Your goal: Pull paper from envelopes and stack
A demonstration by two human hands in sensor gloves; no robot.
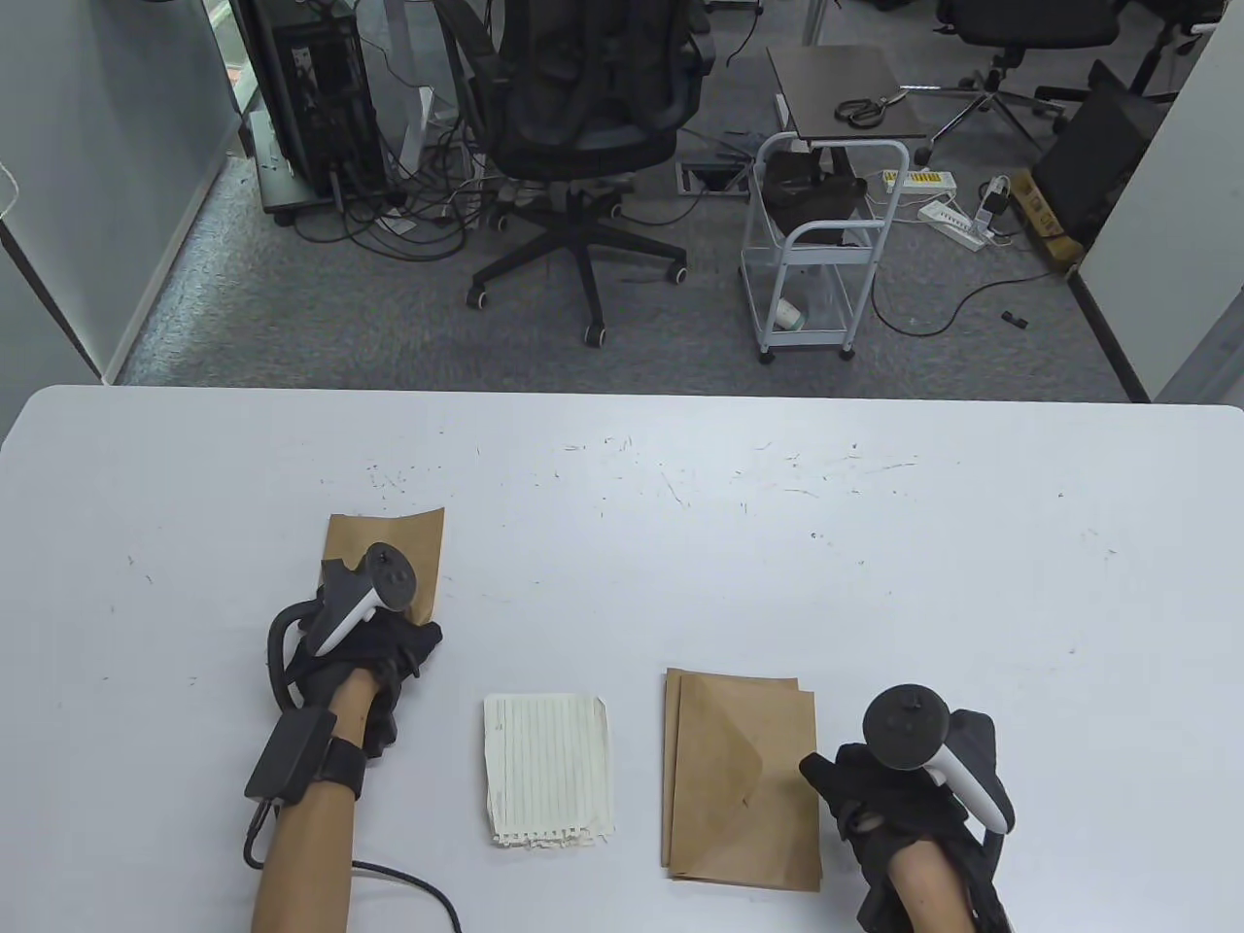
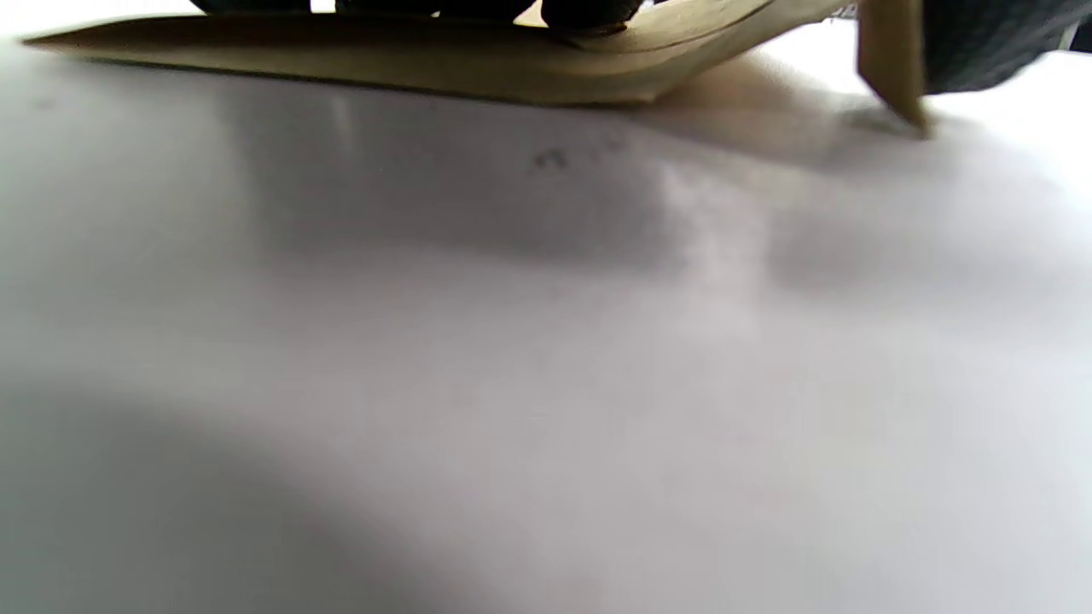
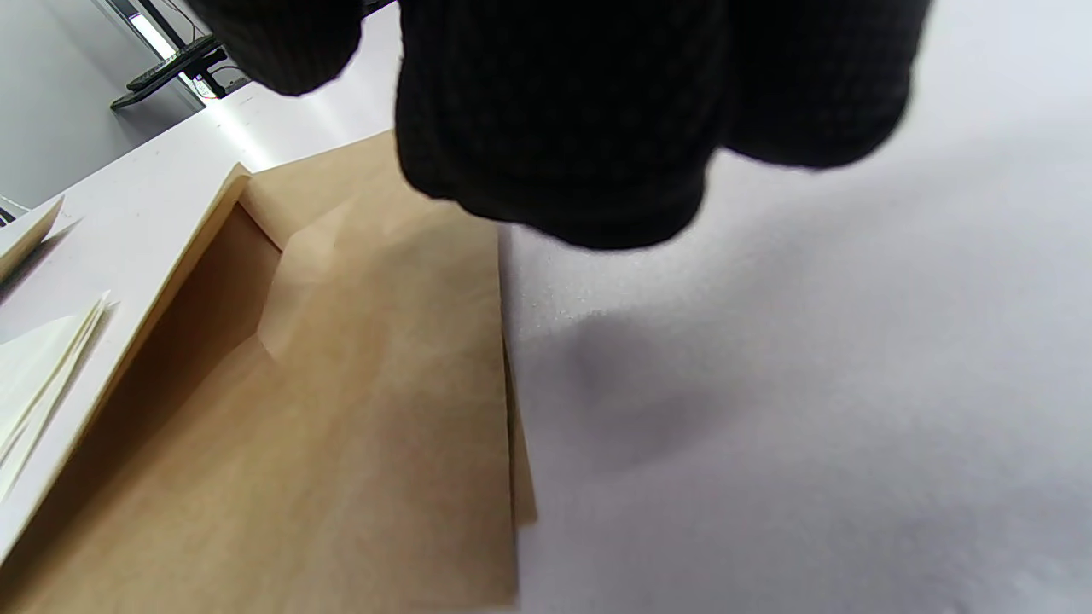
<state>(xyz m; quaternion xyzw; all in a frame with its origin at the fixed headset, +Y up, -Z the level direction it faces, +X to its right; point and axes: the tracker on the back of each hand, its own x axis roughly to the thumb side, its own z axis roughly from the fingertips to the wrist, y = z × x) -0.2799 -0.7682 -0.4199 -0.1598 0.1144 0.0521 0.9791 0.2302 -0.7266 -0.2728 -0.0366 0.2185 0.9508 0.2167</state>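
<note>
envelopes: one (image 1: pixel 387 556), two stacked (image 1: pixel 743 777)

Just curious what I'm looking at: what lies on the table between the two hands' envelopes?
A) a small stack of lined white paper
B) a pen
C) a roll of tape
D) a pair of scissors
A: a small stack of lined white paper lies between the left hand's envelope and the envelope pile.

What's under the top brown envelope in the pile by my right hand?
Another brown envelope lies under the top envelope; its edges peek out along the left and bottom. Whether more lie beneath, or paper is inside, is covered. The right hand is at the pile's right edge.
</note>
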